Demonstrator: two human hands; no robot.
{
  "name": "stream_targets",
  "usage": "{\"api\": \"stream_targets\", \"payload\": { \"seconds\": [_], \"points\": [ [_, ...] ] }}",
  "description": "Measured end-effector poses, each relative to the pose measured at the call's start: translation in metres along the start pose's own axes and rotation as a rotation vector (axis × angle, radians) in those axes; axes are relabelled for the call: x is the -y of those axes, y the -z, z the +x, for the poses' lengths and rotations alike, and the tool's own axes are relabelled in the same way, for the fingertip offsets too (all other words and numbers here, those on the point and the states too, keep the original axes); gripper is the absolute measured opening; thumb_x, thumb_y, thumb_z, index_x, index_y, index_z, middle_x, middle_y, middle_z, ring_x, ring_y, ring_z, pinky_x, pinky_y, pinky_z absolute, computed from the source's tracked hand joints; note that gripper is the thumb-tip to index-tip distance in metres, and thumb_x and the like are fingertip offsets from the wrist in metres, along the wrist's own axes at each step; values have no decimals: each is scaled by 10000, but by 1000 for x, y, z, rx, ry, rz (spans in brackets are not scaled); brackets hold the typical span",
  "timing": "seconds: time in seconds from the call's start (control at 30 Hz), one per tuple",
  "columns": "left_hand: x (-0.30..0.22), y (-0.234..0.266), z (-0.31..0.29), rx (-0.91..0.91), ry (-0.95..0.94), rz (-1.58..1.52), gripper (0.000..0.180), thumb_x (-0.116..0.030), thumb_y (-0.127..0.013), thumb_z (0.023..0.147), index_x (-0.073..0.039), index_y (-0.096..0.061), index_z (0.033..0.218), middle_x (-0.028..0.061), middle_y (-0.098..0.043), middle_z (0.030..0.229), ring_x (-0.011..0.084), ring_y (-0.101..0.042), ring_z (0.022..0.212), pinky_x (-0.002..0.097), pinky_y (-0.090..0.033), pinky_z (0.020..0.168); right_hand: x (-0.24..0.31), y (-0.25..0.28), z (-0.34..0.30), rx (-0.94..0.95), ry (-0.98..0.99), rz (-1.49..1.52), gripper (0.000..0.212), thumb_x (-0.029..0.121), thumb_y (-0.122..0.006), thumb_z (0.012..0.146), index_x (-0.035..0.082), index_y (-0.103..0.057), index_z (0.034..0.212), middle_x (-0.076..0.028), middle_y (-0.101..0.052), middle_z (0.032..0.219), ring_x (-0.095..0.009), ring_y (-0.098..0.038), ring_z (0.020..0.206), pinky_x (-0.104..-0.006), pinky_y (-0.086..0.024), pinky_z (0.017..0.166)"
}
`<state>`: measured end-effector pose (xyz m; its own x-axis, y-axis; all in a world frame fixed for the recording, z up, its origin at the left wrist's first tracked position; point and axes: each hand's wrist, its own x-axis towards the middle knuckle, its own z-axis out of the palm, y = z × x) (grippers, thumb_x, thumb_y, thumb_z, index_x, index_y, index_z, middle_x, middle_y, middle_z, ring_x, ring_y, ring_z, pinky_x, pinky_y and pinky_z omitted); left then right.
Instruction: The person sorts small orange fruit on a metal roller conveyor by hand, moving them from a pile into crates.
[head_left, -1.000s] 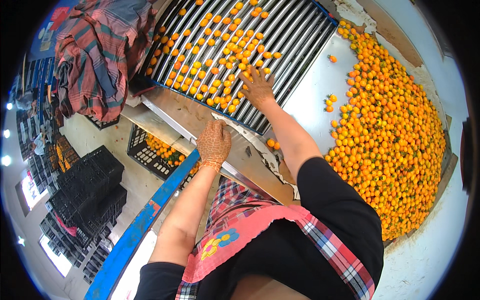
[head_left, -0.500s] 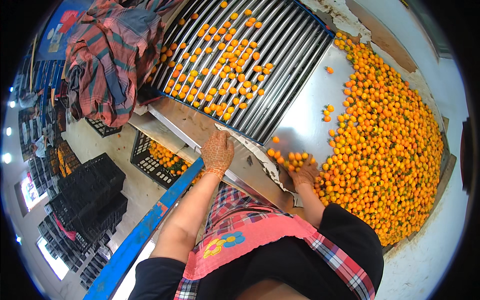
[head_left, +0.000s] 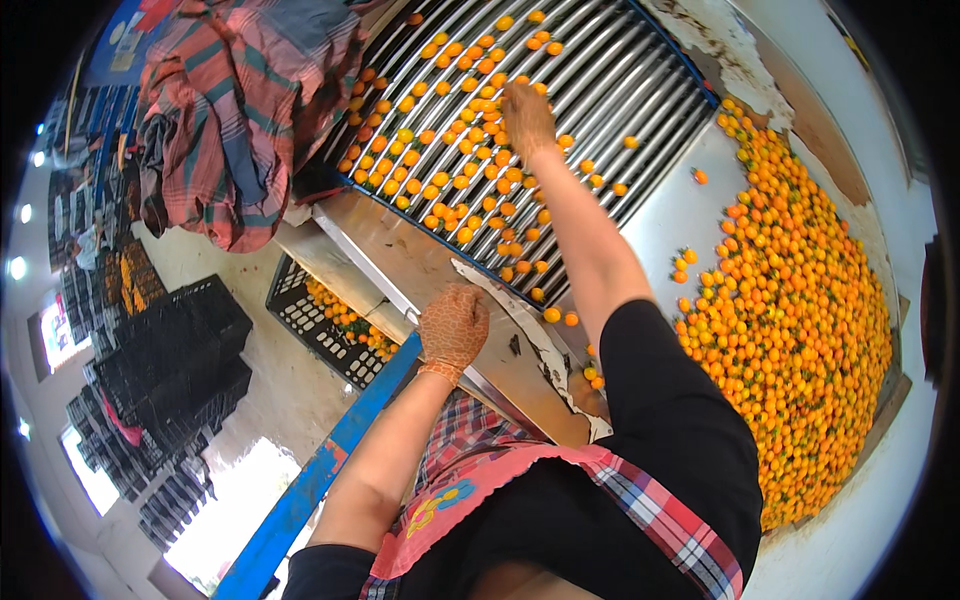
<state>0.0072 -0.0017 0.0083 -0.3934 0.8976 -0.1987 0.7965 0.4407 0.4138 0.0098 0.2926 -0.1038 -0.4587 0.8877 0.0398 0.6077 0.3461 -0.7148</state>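
Observation:
Small orange fruits [head_left: 470, 150] lie scattered over a metal roller bed [head_left: 600, 70] that slopes away in front of me. My right hand [head_left: 527, 118], in an orange glove, reaches far out over the rollers and rests among the fruits; whether it holds one I cannot tell. My left hand [head_left: 452, 327], also gloved, is pressed on the worn metal edge plate [head_left: 420, 270] below the rollers, fingers curled, nothing visible in it. A large heap of the same fruits [head_left: 800, 320] fills the steel tray to my right.
A black plastic crate [head_left: 325, 325] with some fruits stands on the floor below the edge plate. Stacks of black crates [head_left: 165, 370] stand at the left. A person in a plaid shirt [head_left: 240, 110] leans over the rollers' far left end. A blue beam [head_left: 320, 470] runs beneath my left arm.
My right hand went from the rollers back to the fruit heap near the plate, then has stretched out onto the rollers again. My left hand has stayed on the edge plate.

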Motion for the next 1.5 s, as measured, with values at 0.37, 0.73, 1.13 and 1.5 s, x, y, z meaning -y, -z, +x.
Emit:
{"api": "stream_targets", "payload": {
  "seconds": [0.37,0.73,1.13,1.5],
  "points": [
    [5,1,-2,-8,21,0,156,-132,-618,774,-129,-623,930,108,-639,840,332,-620,706,446,-487,628,9,-26,49,87,56,-23,385,287,-497,932,60,-532,1241,-159,-592,1168,-302,-618,944,-407,-520,844],
    [0,3,1,53,7,48,423,-301,-715,757,-177,-575,1136,99,-620,913,319,-624,831,428,-500,688,59,38,-253,576,-683,1332,460,326,-617,883,-2,-528,1193,-66,-604,1079,-144,-588,983,-299,-503,834],
    [-2,-3,0,-26,-13,58,285,-377,-597,854,-113,-637,953,98,-629,973,316,-636,816,423,-495,724,-9,131,-353,376,-622,198,676,433,-631,789,27,-460,1303,-200,-606,1142,-292,-571,1085,-349,-444,925],
    [3,-10,3,-133,-28,56,214,-294,-605,823,-91,-634,885,98,-634,868,316,-629,769,433,-498,678,-59,89,-407,58,-1598,-426,1143,583,-745,632,147,-93,1463,-329,-298,1302,-481,-480,1124,-449,-460,905]
  ]
}}
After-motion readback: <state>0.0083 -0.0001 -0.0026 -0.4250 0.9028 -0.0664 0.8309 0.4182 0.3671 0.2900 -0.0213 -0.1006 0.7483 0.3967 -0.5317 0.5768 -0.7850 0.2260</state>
